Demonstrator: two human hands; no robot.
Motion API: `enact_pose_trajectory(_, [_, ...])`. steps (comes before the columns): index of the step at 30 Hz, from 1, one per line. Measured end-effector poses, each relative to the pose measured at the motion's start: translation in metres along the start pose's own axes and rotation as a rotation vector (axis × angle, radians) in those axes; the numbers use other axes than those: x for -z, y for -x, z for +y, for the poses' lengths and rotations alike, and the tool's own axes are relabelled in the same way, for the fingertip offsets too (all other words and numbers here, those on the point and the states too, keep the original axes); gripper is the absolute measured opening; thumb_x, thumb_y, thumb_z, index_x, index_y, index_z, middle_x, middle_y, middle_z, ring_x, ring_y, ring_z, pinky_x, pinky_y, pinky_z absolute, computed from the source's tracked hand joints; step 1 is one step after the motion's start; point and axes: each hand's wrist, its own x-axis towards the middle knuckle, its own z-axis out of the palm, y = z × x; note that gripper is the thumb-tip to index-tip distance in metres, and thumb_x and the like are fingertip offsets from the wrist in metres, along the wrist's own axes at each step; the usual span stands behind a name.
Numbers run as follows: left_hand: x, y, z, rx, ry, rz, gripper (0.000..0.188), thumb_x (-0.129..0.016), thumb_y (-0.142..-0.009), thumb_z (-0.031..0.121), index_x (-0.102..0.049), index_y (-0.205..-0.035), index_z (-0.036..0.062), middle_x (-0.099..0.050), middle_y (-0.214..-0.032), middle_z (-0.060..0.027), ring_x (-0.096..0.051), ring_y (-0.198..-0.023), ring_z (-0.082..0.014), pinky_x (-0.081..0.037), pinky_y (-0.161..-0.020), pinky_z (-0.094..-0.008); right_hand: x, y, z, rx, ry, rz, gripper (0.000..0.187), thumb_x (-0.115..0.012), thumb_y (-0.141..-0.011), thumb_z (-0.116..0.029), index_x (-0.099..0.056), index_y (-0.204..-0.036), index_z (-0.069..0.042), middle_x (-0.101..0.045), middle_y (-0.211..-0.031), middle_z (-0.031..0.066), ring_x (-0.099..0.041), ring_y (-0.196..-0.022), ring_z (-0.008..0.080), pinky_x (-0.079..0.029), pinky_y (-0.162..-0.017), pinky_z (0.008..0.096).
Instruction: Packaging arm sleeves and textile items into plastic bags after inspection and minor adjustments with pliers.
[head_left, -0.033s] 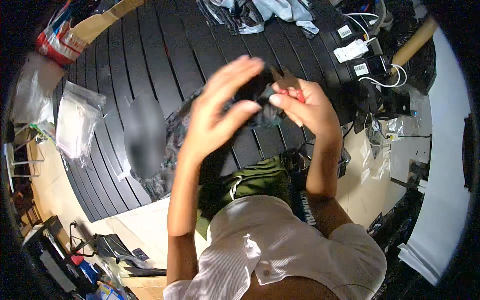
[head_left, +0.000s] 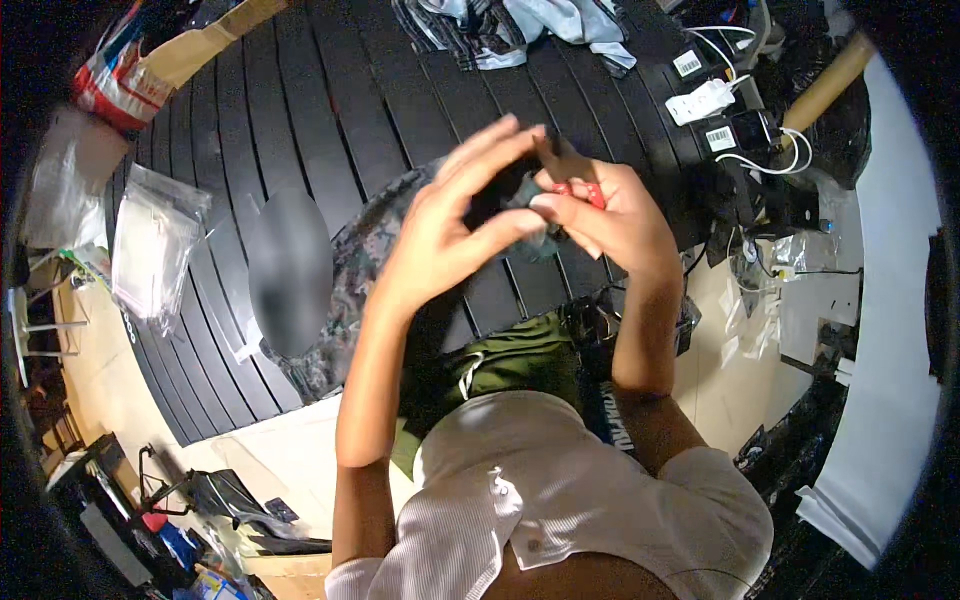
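Note:
My right hand (head_left: 625,215) is closed round a pair of red-handled scissors (head_left: 595,194), its thumb and finger also pinching a bit of dark greenish cloth. The blades, partly hidden by my fingers, point up and to the left. Slightly smeared by motion, my left hand (head_left: 440,235) is open, with fingers stretched out and thumb apart, its tips close to the right hand. Beneath and left of it a camouflage-patterned cloth (head_left: 350,265) lies on the black slatted table (head_left: 350,100).
Clear plastic bags (head_left: 150,250) and a blurred grey oval (head_left: 290,275) are at left. Striped pale clothing (head_left: 510,30) lies at the far edge. A white power adapter (head_left: 700,102) and cables sit at far right. An opened cardboard box (head_left: 200,50) is far left.
My left hand has moved slightly right and down, nearer the right hand. The right hand and scissors are almost where they were.

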Motion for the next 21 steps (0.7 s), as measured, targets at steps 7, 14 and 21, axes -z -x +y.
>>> enact_pose_trajectory(7, [0.020,0.021,-0.003,0.534,0.492,-0.313,0.013,-0.064,-0.079,0.006,-0.060,-0.090,0.0005,-0.059,-0.078,0.0020,-0.052,-0.074,-0.0041,-0.042,-0.071,-0.0208,0.003,0.004,-0.012,-0.025,0.060,0.019,0.016,-0.058,-0.082,-0.017,-0.059,-0.090,-0.003,-0.045,-0.055,-0.0049,-0.032,-0.039,0.0002,-0.023,-0.036,0.0173])
enact_pose_trajectory(14, [0.014,0.039,0.016,0.677,0.719,-0.320,0.019,-0.060,-0.082,0.007,-0.060,-0.100,-0.0023,-0.062,-0.086,-0.0005,-0.053,-0.074,-0.0046,-0.042,-0.068,-0.0191,-0.012,0.000,-0.014,0.144,0.155,0.026,0.019,-0.053,-0.086,-0.020,-0.055,-0.094,-0.003,-0.052,-0.061,0.0014,-0.034,-0.040,0.0017,-0.024,-0.036,0.0174])
enact_pose_trajectory(21, [0.024,0.051,0.026,0.737,0.812,-0.021,0.019,-0.057,-0.087,0.017,-0.065,-0.089,-0.0002,-0.063,-0.077,0.0010,-0.053,-0.072,-0.0038,-0.042,-0.067,-0.0184,-0.021,0.021,-0.010,0.251,0.030,0.398,0.046,-0.033,-0.093,-0.042,-0.046,-0.106,0.000,-0.052,-0.060,0.0062,-0.035,-0.038,0.0063,-0.026,-0.035,0.0199])
